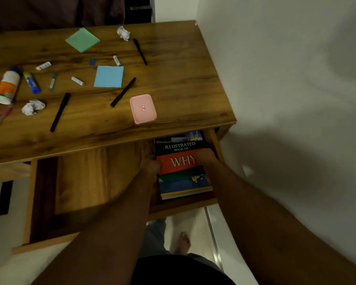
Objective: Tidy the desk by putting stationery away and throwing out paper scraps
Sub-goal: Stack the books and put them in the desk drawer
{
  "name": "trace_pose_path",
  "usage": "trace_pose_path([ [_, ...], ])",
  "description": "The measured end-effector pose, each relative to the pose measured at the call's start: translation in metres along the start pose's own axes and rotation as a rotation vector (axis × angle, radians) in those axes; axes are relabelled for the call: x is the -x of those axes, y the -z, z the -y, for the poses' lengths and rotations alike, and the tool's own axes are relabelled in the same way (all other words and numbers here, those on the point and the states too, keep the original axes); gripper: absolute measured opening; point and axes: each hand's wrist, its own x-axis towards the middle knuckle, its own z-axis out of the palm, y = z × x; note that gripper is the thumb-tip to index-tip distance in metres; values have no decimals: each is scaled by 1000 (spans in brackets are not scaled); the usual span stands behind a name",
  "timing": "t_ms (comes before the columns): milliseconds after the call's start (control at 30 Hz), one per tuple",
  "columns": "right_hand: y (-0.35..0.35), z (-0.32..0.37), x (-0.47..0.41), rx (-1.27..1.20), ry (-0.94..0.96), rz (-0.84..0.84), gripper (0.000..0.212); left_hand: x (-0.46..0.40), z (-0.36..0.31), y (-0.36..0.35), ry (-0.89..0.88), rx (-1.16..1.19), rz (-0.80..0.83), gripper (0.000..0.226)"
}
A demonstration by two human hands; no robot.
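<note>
A person stands at a wooden desk with its drawer pulled open, both hands down inside at the drawer's right end. The left hand grips the left edge of a book titled "Illustrated Book of Why", fingers curled against its side. The right hand rests on the book's right part, its fingers bent over the cover; whether they pinch the edge cannot be told. The book lies on top of a stack of books against the drawer's right wall.

On the desk the stationery is scattered. A pink case sits near the front edge, toward the right corner. Just behind it lies a black pen, tilted, its upper end beside a blue pad of sticky notes. A second black pen lies near the front edge, further left, and a third toward the back. A green pad of sticky notes lies near the back edge, with a crumpled paper ball to its right. Another paper ball sits toward the left edge, beside a white bottle lying on its side and a blue glue stick. Small tubes and a blue sharpener are strewn mid-desk.
</note>
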Motion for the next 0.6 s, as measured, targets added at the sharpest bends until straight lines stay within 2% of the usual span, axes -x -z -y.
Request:
trace_pose_path([
  [100, -2, -4, -6, 47, 13, -32, 37, -3, 6, -1, -13, 1, -22, 28],
  [167, -6, -9, -7, 192, 24, -71, 41, -3, 7, -3, -37, -20, -37, 27],
  [233, -10, -14, -14, 406, 68, -157, 55, -5, 6, -5, -64, -76, -50, 30],
  [333, -13, -10, 2, 528, 51, -246, 73, -9, 8, -5, -60, -144, -68, 31],
  [600, -11, -22, 12, 801, 136, -267, 64, -6, 12, -10, -78, -171, -112, 31],
])
